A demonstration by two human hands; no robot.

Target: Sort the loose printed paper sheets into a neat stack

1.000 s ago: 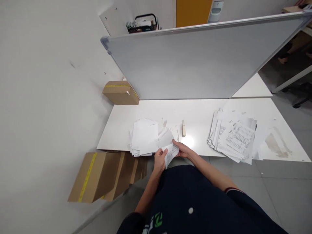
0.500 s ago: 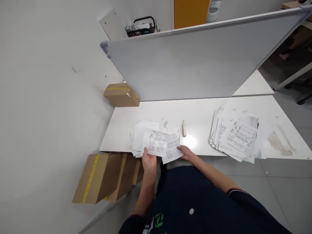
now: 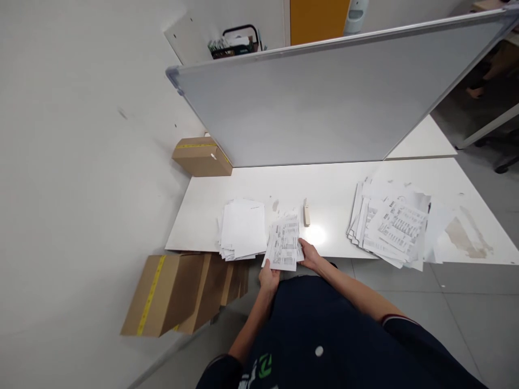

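Note:
Printed paper sheets (image 3: 284, 243) lie one over another between my hands, at the front edge of the white table. My left hand (image 3: 269, 276) is closed on their lower left corner. At their right edge my right hand (image 3: 310, 254) pinches the sheets, its fingertips partly hidden by the paper. Just left of them lies a stack of mostly blank white paper (image 3: 244, 227), apart from my hands. A small beige object (image 3: 306, 215), perhaps a stapler or cutter, rests on the table beyond my right hand.
A larger, untidy pile of printed papers (image 3: 395, 224) lies on the table's right part. The whiteboard (image 3: 300, 108) stands along the table's far side. One cardboard box (image 3: 203, 158) sits at the back left corner; several more boxes (image 3: 162, 294) stand on the left below the table edge.
My left hand has moved right, bringing its printed sheet from over the left stack onto the sheets at my right hand. The left stack is now uncovered.

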